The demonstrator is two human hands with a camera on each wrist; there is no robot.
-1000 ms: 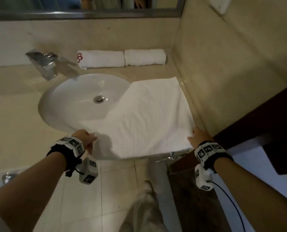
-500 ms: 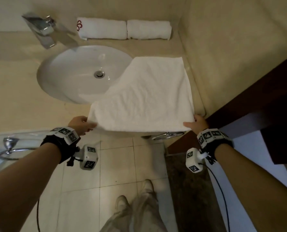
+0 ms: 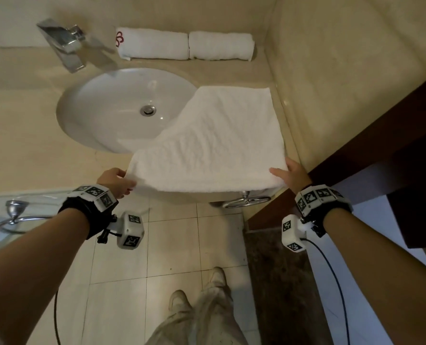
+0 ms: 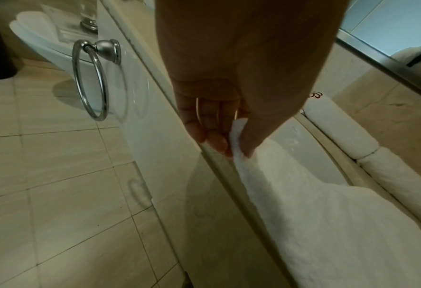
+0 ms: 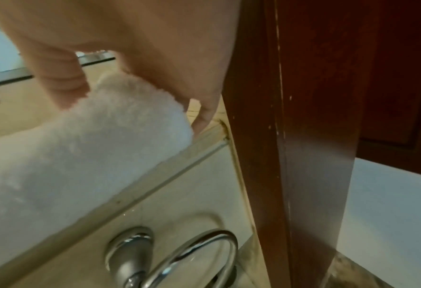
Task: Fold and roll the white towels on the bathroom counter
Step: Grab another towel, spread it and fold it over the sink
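Head view: both hands (image 3: 114, 181) (image 3: 292, 176) pinch the towel (image 3: 214, 145) beside the sink (image 3: 107, 108).

Beige stone walls (image 3: 331, 70), tiled floor (image 3: 172, 245), dark wooden door (image 3: 381, 150)

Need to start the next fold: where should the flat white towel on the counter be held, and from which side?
Hold the flat white terry towel at its two near corners, coming from the counter's front edge. That edge lies along the beige stone counter lip, within reach, while its far left part sags over the white sink basin. The left hand and right hand already pinch those corners.
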